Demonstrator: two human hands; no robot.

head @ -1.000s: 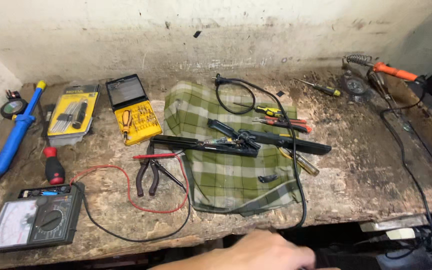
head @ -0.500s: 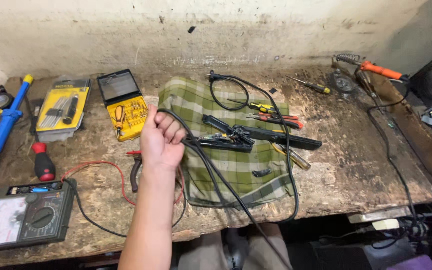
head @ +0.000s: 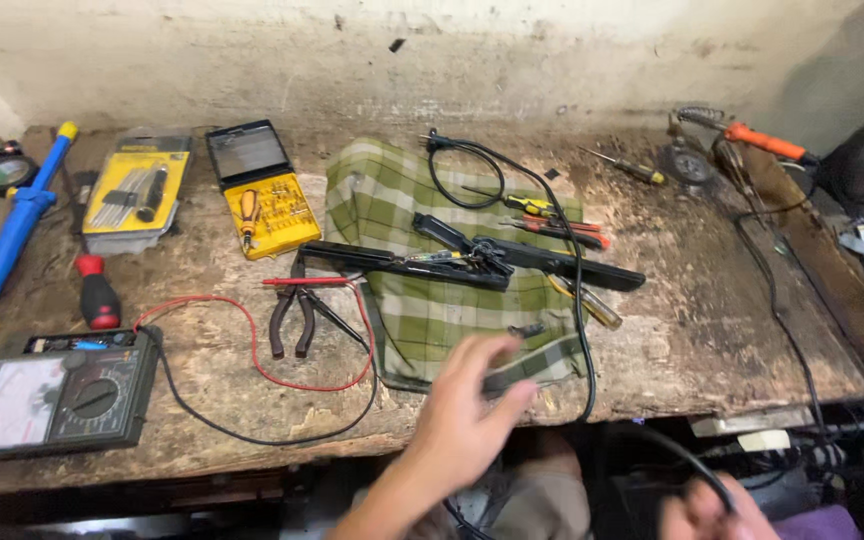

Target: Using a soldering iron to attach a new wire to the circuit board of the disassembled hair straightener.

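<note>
Left hand over the near table edge; right hand on the black cable below it.

The left hand [head: 462, 420] hovers at the front edge of the table [head: 712, 330] with its fingers [head: 487, 352] spread wide and holding nothing; the view of it is blurred. The fingertips lie just over the near hem of the green checked cloth [head: 422, 310]. The right hand [head: 712, 510] sits below the table edge at the bottom of the frame and appears to be closed around the black cable [head: 580, 300], which runs from the cloth over the front edge down to that hand. Pliers [head: 292, 320] and a red lead [head: 252, 340] lie left of the cloth, and a multimeter [head: 57, 392] lies at the front left corner. Bare wood right of the cloth leaves open room.
</note>
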